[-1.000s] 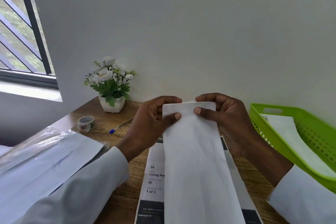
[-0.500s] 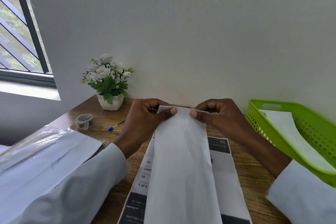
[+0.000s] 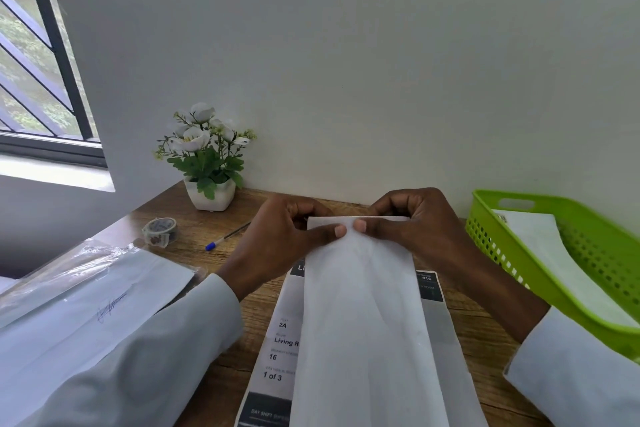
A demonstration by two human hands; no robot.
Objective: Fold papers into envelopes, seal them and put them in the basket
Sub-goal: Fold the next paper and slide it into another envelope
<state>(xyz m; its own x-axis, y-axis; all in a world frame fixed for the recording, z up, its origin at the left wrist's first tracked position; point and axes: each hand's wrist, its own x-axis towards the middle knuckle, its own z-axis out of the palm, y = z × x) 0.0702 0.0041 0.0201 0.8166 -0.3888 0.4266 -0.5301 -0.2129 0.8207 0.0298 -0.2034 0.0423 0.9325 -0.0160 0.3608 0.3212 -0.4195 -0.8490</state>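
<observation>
A person in white sleeves works at a wooden desk [image 3: 242,315], both hands gripping the far end of a long white envelope [image 3: 367,322] held lengthwise toward the camera. L hand [image 3: 287,236] pinches the top edge w/ thumb on the near face and fingers curled behind; R hand [image 3: 412,225] grips the same edge the same way, thumb tips nearly meeting at the middle. The envelope's top edge looks folded over, flap side hidden behind the fingers. It lies over a printed sheet [image 3: 280,350] w/ black bands and text incl. "2A", "16", "1 of 3".

At R, a green basket [image 3: 485,218] sits near the desk's edge w/ a white envelope already inside [image 3: 561,263]. At L, a stack of white papers [image 3: 86,315] partly under clear plastic, one bearing a pen scribble. Further back: tape roll [image 3: 160,231], blue-capped pen [image 3: 227,237], potted white flowers [image 3: 206,156] by the wall, just beside the window [image 3: 38,80].
</observation>
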